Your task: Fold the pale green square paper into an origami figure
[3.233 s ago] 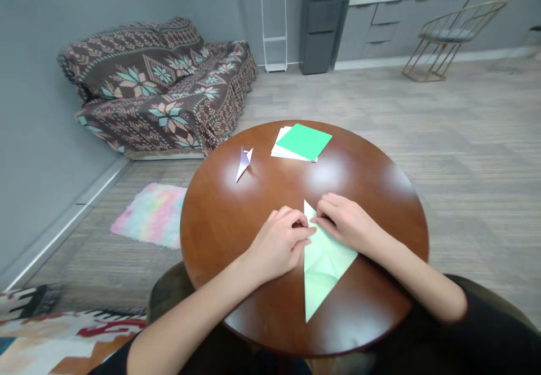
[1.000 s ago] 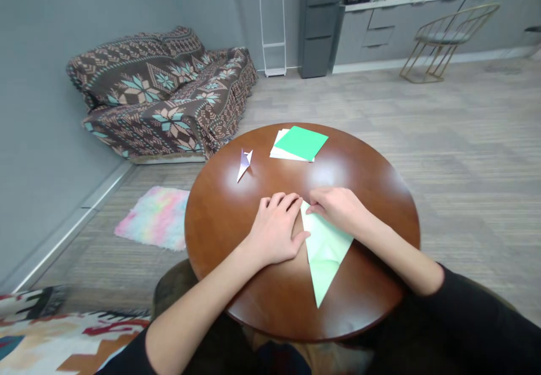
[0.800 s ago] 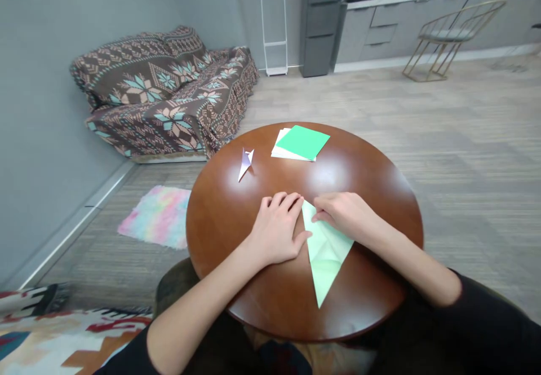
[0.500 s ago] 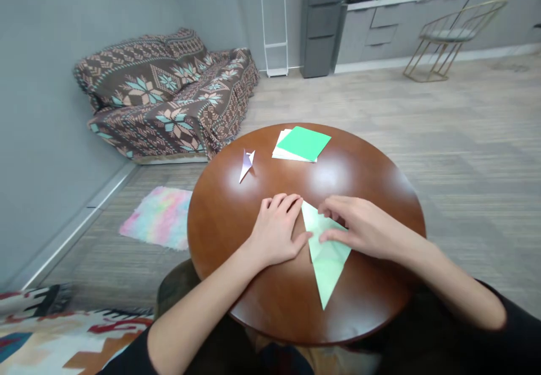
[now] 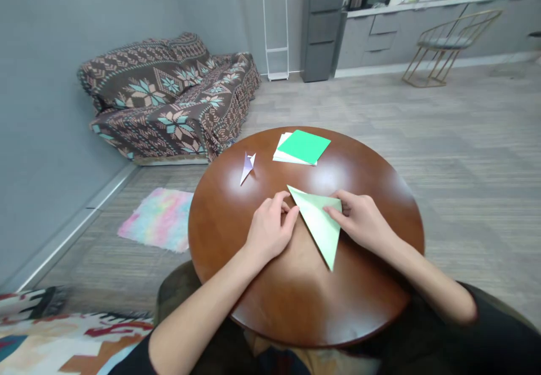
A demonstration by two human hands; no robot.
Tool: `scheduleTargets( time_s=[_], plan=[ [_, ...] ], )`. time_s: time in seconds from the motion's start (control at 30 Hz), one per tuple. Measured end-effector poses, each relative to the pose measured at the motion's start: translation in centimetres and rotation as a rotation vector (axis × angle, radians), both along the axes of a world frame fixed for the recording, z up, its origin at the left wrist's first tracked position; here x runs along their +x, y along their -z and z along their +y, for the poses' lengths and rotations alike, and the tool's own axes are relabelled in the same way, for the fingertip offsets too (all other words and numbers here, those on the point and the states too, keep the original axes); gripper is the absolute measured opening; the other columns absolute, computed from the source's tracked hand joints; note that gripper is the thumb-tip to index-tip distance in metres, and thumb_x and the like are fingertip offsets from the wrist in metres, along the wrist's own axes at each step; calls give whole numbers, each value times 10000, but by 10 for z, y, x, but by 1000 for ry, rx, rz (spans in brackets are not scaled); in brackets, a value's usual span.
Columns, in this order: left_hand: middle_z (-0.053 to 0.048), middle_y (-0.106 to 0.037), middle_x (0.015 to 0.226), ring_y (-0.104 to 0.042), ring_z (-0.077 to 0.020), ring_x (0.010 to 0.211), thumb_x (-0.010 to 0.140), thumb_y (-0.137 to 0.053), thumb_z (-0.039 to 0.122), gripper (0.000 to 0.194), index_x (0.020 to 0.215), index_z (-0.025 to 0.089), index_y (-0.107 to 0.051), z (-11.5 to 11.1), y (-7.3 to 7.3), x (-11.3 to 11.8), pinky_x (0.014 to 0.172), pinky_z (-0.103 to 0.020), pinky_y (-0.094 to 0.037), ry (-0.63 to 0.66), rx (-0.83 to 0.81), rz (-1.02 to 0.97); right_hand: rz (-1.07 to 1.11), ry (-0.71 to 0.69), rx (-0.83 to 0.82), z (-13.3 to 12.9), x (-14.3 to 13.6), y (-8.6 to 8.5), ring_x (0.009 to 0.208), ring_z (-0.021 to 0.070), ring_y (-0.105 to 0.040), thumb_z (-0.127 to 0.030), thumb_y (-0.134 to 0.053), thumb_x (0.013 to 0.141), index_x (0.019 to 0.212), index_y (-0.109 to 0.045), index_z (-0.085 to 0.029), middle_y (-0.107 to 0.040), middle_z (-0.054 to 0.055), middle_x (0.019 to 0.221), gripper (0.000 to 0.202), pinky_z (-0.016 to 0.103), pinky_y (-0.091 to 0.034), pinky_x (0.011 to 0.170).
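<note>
A pale green sheet of paper [image 5: 320,217], folded into a triangle, lies at a slant on the round brown table, one point toward the front and another toward the back left. My right hand [image 5: 363,217] pinches its right corner between thumb and fingers. At the paper's left edge is my left hand [image 5: 270,225], its fingers loosely bent and the thumb apart from them. The left thumb tip touches or nearly touches that edge. Parts of the right fingers are hidden behind the paper.
A bright green square sheet [image 5: 305,146] rests on white sheets [image 5: 283,154] at the table's [image 5: 270,301] far side. Left of them stands a small purple and white folded paper figure [image 5: 247,167]. Beyond are a covered sofa [image 5: 169,98], a fluffy rug [image 5: 158,217] and a wire-backed chair [image 5: 448,42].
The green paper has turned, its back point moving left and its front point away from me. My right hand now grips its right corner; the left hand's fingers have curled in and drawn back.
</note>
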State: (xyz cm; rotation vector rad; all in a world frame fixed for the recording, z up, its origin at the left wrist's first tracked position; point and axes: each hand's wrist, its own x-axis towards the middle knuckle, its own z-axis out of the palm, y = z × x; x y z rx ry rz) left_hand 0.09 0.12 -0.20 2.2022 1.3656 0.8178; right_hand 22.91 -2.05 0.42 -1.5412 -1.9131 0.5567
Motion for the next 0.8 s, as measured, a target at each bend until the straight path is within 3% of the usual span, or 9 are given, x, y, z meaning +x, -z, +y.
scheduleTargets(
  time_s=[0.13, 0.23, 0.3, 0.37, 0.43, 0.53, 0.63, 0.7, 0.8],
  plan=[
    [-64, -742, 1118, -715, -229, 968, 868, -666, 365, 610, 1420, 244, -436, -1, 0, 6, 882, -362, -558, 165, -314, -384, 388, 106, -89, -2, -16, -2, 603, 202, -649, -347, -649, 864, 892, -551, -241, -692, 8, 758, 148, 312, -498, 532],
    [-101, -728, 1185, -729, -246, 976, 849, -690, 326, 752, 1500, 234, -326, 0, 2, 8, 839, -368, -584, 158, -474, -623, 632, 107, -221, -2, -21, 0, 667, 230, -692, -397, -695, 844, 932, -491, -266, -705, 2, 769, 258, 347, -567, 562],
    [-124, -718, 1207, -724, -263, 1006, 850, -695, 332, 719, 1480, 215, -367, 1, 2, 6, 840, -378, -586, 170, -526, -706, 732, 77, -287, 0, -21, 3, 712, 230, -706, -424, -707, 846, 930, -497, -258, -703, 1, 753, 280, 366, -600, 627],
    [-148, -674, 1293, -684, -291, 1115, 898, -630, 410, 511, 1348, 185, -540, 2, 0, 3, 899, -404, -572, 269, -555, -742, 781, 25, -323, 3, -18, 7, 737, 214, -710, -444, -710, 852, 927, -538, -233, -712, 14, 785, 282, 366, -610, 683],
    [-140, -584, 1425, -585, -314, 1277, 938, -548, 482, 432, 1238, 184, -634, 4, -2, 1, 996, -433, -530, 341, -535, -765, 809, -37, -336, 5, -16, 10, 735, 192, -707, -453, -718, 852, 941, -581, -209, -720, 26, 833, 293, 342, -606, 691],
    [-106, -480, 1530, -443, -299, 1416, 878, -661, 460, 598, 1413, 247, -500, 9, 0, 2, 1107, -434, -438, 282, -463, -812, 853, -112, -357, 5, -16, 11, 740, 181, -705, -454, -730, 847, 970, -616, -192, -724, 35, 863, 311, 313, -595, 671],
    [-139, -647, 1330, -617, -291, 1217, 806, -764, 407, 673, 1389, 194, -503, 13, 4, 3, 1011, -393, -493, 285, -533, -864, 855, -157, -400, 4, -16, 11, 715, 184, -701, -456, -731, 845, 958, -625, -191, -721, 31, 836, 307, 305, -581, 646],
    [-119, -732, 1107, -699, -254, 989, 784, -789, 399, 522, 1211, 153, -615, 13, 7, 3, 869, -339, -535, 242, -560, -870, 824, -111, -410, 4, -15, 11, 670, 181, -691, -458, -727, 844, 930, -623, -199, -715, 20, 801, 292, 287, -556, 593],
    [-63, -735, 905, -682, -187, 786, 765, -800, 403, 344, 942, 146, -656, 12, 7, 2, 732, -279, -520, 146, -556, -850, 783, 11, -355, 3, -14, 9, 593, 172, -659, -446, -724, 842, 870, -584, -217, -696, -2, 737, 270, 266, -504, 510]
  ],
)
